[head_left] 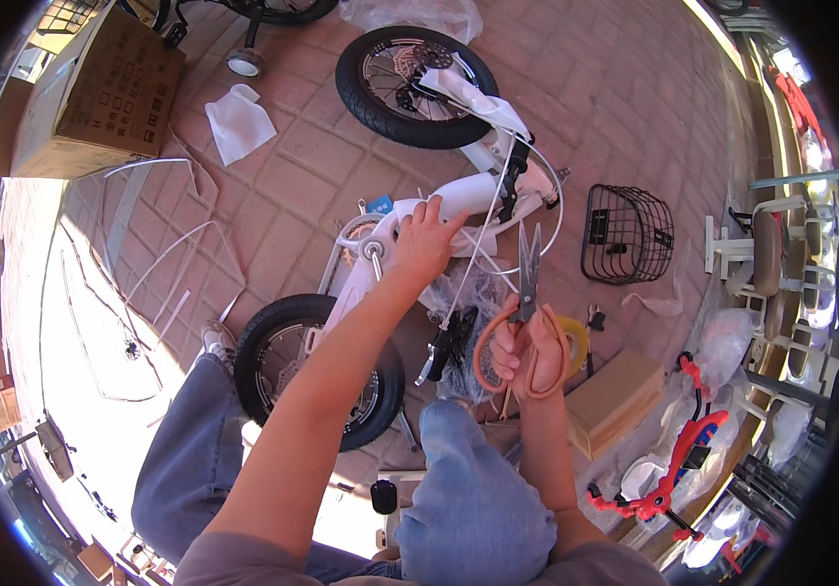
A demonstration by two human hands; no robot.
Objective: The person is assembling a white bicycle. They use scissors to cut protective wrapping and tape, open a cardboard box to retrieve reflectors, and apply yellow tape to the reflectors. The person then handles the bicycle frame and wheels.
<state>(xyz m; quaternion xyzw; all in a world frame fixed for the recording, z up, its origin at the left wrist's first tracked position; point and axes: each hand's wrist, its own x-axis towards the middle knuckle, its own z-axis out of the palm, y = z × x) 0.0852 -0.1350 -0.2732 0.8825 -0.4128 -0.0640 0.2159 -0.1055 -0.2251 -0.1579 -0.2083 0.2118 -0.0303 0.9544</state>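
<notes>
A small white bicycle (468, 195) lies on its side on the brick paving, with one black-tyred wheel (366, 410) near my legs and the other wheel (414, 88) farther off. My left hand (426, 239) rests on the bicycle's white frame, its fingers spread. In my right hand (533, 356) is a pair of scissors (529, 283) with orange handles, its dark blades pointing away from me and slightly apart. White cables and a black brake lever (449, 347) lie between my hands, over clear plastic wrap.
To the right are a black wire basket (627, 234), a roll of yellow tape (573, 347), a brown carton (616, 402) and a red child's ride-on toy (668, 479). A large cardboard box (112, 93) stands at the far left, above loose straps (161, 259) on the ground.
</notes>
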